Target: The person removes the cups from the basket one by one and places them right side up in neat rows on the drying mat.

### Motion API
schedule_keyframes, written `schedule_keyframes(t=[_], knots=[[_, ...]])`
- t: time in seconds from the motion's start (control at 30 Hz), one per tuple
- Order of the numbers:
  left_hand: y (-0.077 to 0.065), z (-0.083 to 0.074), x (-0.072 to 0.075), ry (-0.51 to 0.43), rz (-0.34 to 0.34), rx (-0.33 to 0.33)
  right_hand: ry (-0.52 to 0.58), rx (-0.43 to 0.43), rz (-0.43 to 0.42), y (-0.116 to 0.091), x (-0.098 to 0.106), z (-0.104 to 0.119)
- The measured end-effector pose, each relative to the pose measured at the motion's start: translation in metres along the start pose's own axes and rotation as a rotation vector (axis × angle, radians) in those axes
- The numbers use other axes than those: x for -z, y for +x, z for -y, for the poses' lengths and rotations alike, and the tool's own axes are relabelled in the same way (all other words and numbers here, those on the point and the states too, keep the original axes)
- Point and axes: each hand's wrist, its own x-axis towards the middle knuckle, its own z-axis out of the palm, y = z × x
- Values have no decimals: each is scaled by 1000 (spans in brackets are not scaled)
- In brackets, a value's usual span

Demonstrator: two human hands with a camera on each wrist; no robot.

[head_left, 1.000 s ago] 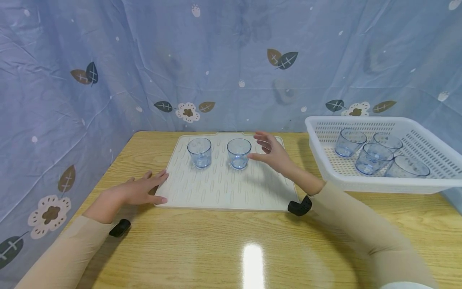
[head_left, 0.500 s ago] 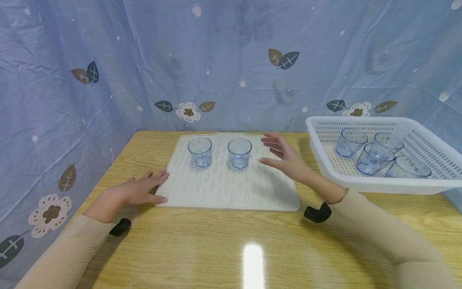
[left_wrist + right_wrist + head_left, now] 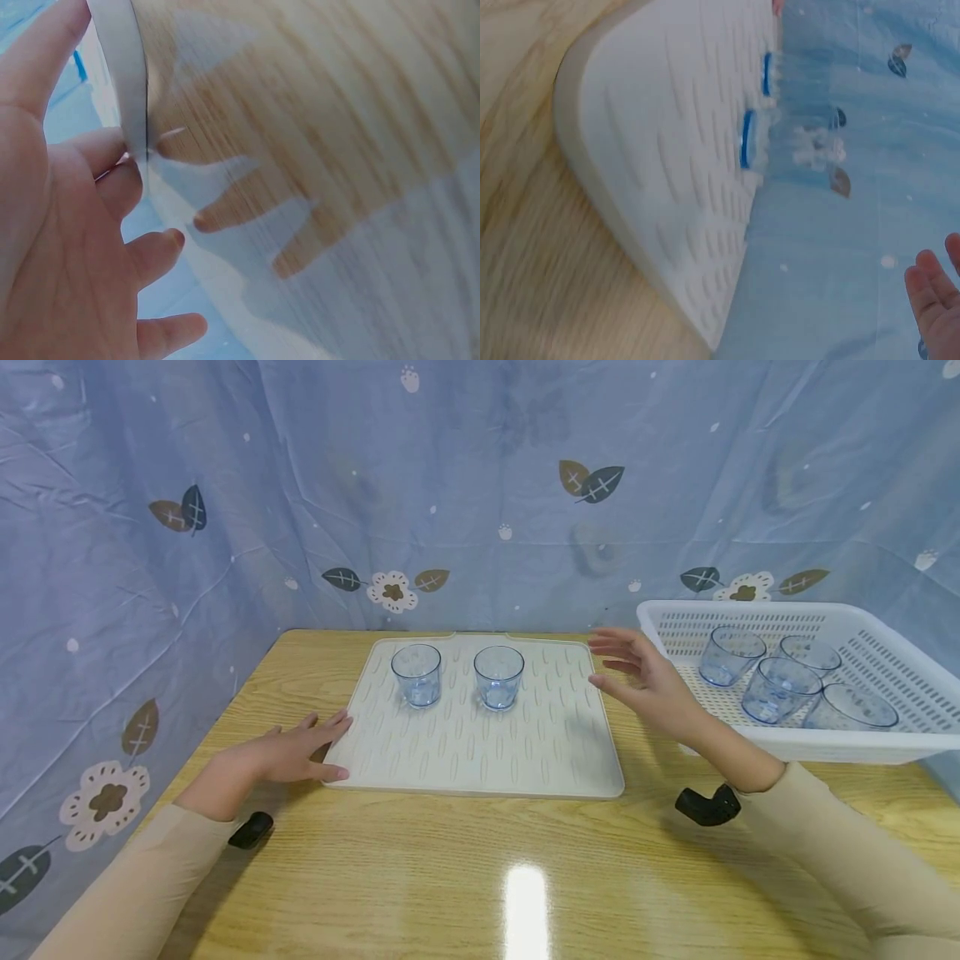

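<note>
My left hand (image 3: pixel 288 753) rests at the left edge of a white draining mat (image 3: pixel 457 760), its fingers spread and touching the rim. The left wrist view shows the fingers (image 3: pixel 154 259) at that edge. Two clear bluish glasses stand upright on the mat: a left glass (image 3: pixel 417 677) and a right glass (image 3: pixel 498 679). My right hand (image 3: pixel 652 685) hovers in the air between the mat's right edge and the white basket (image 3: pixel 750 739), fingers loosely bent and holding nothing. In the right wrist view only some fingertips (image 3: pixel 930 285) show at the lower right.
Inside the basket, at the right, several more glasses (image 3: pixel 780 689) sit close together, some tilted. A wooden table (image 3: pixel 420 877) lies under everything. A blue patterned curtain (image 3: pixel 480 485) hangs behind and at the left.
My right hand has moved away from the right glass, rightward past the mat's edge toward the basket. The left hand and both glasses on the mat have stayed in place.
</note>
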Motion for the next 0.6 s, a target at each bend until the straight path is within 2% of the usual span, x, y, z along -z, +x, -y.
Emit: schedule_keyframes(t=[0.37,0.6], knots=[[-3,-4,1,2,-1,2,-100,87,-111,-12,37,-13],[-3,-4,1,-6,2,6,-248,79,-178,-20,58,-21]])
